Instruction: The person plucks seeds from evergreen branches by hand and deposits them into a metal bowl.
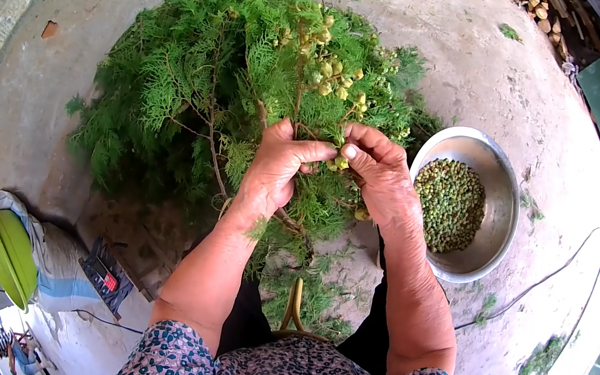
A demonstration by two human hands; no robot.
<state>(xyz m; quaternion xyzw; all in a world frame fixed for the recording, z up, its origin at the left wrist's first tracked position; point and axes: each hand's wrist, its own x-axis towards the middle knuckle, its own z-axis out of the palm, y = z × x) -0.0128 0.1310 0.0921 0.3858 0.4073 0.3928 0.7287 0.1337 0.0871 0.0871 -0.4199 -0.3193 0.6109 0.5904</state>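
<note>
No lettering, label, number or sign can be read.

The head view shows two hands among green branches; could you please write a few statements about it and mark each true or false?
1. The left hand and right hand are close together at the green branches. True.
2. The basin is empty. False: the metal basin holds many small green pieces.
3. The metal basin stands on the person's right. True.
4. The lime-green tub is beside that basin. False: the lime-green tub is on the person's left.
</note>
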